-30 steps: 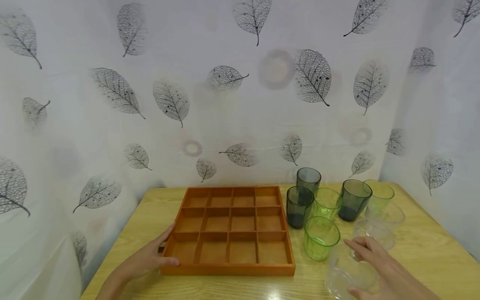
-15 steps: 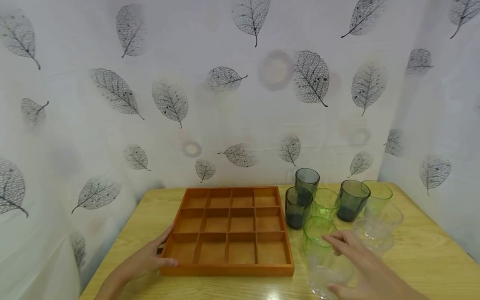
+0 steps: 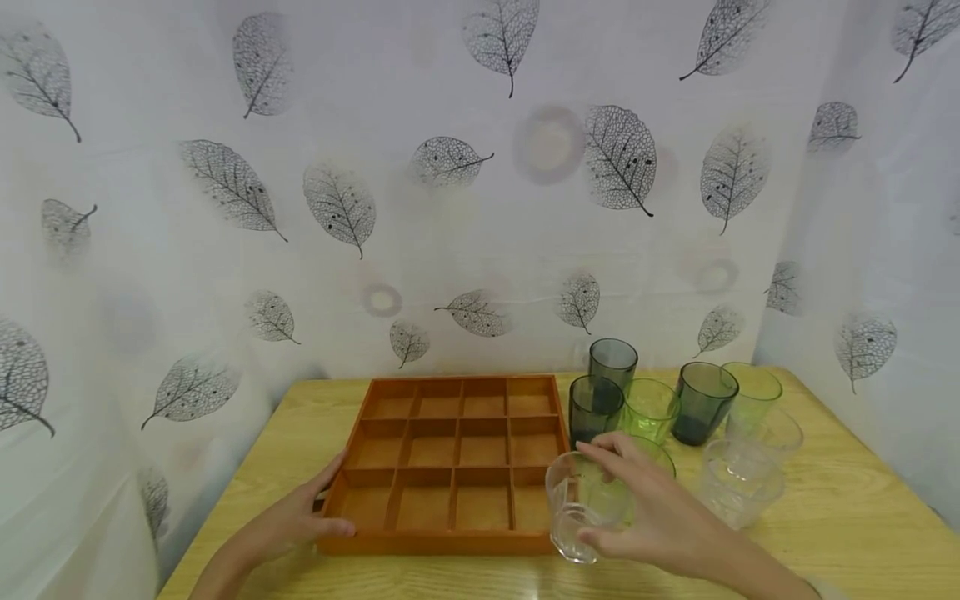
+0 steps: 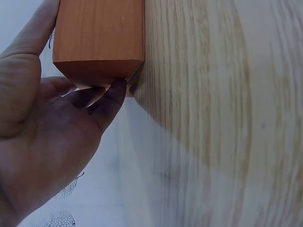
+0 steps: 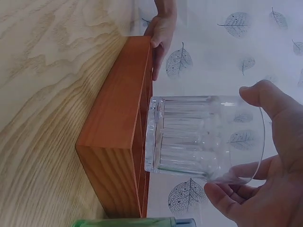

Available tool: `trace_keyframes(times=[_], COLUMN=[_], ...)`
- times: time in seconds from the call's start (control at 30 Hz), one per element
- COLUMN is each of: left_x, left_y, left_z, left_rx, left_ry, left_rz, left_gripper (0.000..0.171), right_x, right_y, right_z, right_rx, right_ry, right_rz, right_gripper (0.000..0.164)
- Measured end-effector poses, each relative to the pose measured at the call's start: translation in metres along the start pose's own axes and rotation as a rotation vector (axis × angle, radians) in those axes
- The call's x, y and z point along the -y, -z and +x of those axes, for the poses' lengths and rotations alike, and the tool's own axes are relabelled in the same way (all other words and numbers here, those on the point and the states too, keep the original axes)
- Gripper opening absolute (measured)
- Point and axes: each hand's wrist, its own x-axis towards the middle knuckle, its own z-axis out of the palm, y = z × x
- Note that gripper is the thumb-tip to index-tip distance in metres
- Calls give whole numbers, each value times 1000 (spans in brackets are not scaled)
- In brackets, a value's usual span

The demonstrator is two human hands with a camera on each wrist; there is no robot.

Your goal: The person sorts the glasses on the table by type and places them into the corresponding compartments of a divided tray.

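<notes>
My left hand [image 3: 279,518] grips the left front corner of a divided wooden box [image 3: 420,543], its thumb along the front in the head view. The left wrist view shows several fingertips against the side of the box [image 4: 99,33]. With my right hand [image 3: 663,510] I hold a clear drinking glass [image 3: 568,508] near its rim, between thumb and fingers. The glass overlaps the box's right front corner in the head view. In the right wrist view the ribbed glass [image 5: 189,135] has its base toward the box's open top. The compartments I see hold nothing.
Right of the box stand dark grey glasses [image 3: 595,407], [image 3: 705,402] and green glasses [image 3: 651,408], [image 3: 757,383]. One green glass [image 3: 663,457] is partly behind my right hand. Clear glasses [image 3: 742,483] stand further right. A leaf-patterned curtain [image 3: 480,233] hangs behind the table [image 3: 840,508].
My right hand has lifted the clear glass and carried it left, from the right side of the green glass to the box's right front corner. My left hand stays on the box.
</notes>
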Motion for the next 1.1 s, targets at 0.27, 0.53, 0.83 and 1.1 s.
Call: trace_keyframes(times=[0.27, 0.53, 0.83, 1.1], left_x=[-2, -3, 0, -2], left_y=[-1, -1, -1, -1], left_z=[0, -1, -1, -2], left_rx=[9, 7, 21, 9], left_ry=[22, 37, 17, 6], left_rz=[-18, -12, -15, -6], left_gripper=[107, 108, 106, 106], right_x=[8, 14, 29, 45], right_y=[-15, -34, -57, -74], right_z=[30, 56, 77, 96], right_rx=[31, 75, 85, 92], right_ry=[-5, -25, 7, 27], right_rz=[66, 167, 180, 203], right_gripper=[82, 85, 86, 89])
